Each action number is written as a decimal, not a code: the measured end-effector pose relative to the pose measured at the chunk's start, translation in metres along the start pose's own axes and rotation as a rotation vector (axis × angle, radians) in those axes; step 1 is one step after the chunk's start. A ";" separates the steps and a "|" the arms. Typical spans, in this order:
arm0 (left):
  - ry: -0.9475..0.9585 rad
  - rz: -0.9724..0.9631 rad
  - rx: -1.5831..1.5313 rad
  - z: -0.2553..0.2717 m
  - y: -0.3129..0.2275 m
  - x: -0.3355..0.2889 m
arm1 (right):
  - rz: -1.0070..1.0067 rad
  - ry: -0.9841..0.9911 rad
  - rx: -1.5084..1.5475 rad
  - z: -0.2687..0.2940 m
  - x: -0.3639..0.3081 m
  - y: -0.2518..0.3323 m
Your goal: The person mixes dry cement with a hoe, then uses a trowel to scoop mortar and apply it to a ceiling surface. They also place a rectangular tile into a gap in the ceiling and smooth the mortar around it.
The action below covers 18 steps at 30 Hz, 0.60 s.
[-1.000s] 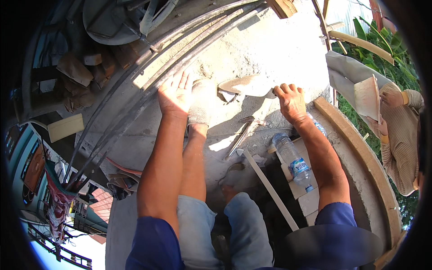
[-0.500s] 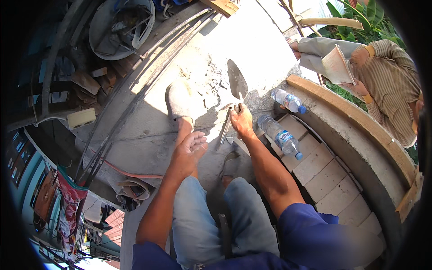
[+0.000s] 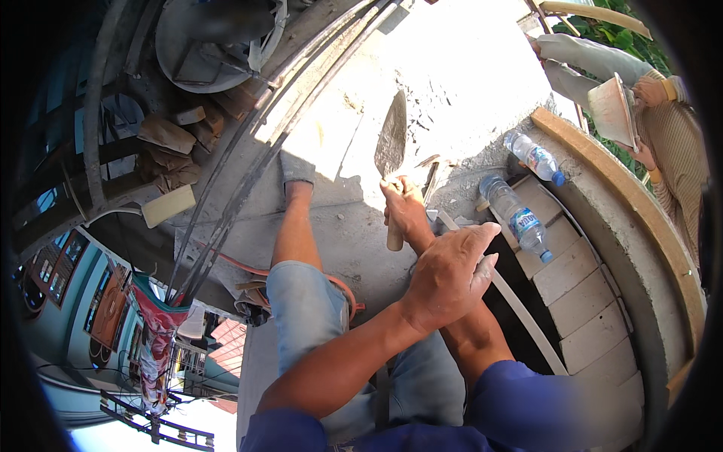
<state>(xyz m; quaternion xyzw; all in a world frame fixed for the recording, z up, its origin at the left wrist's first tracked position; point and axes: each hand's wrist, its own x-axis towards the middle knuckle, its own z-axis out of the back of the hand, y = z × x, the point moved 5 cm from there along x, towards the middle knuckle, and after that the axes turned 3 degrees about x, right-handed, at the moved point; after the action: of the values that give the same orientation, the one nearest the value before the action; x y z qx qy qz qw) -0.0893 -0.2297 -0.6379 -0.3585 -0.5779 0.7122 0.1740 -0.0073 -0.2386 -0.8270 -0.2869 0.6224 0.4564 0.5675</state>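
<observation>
My right hand (image 3: 407, 207) grips a pointed masonry trowel (image 3: 392, 139) with a grey-smeared blade, pointing away from me over the concrete. The wooden handle's end shows below my fist. My left hand (image 3: 450, 270) crosses in front of my right forearm, thumb apart from the fingers, with nothing seen in it. Whether it touches the forearm I cannot tell. Past my right hand lies a narrow tool or strip (image 3: 431, 179) beside loose mortar crumbs (image 3: 423, 113). My left foot, in a greyish shoe (image 3: 299, 167), stands on the concrete (image 3: 331, 215).
Two clear water bottles (image 3: 520, 221) (image 3: 536, 158) lie to the right by a row of pale blocks (image 3: 576, 301). A wooden board (image 3: 625, 196) edges the concrete wall. Beyond it a person holds a shallow pan (image 3: 611, 111). Long bars (image 3: 248, 158) run along the left; an orange hose (image 3: 343, 290) lies nearer.
My left hand has swung right, across my right forearm. The trowel has turned in my right hand, its handle now showing. The view has shifted, and the other person appears farther right.
</observation>
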 end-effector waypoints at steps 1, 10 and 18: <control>0.038 0.017 0.060 0.009 0.004 -0.002 | 0.042 0.031 0.051 -0.019 0.013 0.010; 0.161 0.205 0.176 0.072 0.050 0.019 | 0.036 -0.244 0.185 -0.088 0.099 -0.062; 0.303 0.126 0.246 0.064 0.053 -0.007 | 0.332 -0.362 0.296 -0.085 0.088 -0.051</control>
<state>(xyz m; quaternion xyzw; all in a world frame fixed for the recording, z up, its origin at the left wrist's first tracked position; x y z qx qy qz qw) -0.1216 -0.2938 -0.6815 -0.4728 -0.4303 0.7249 0.2567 -0.0178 -0.3220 -0.9298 -0.0090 0.6092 0.4909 0.6227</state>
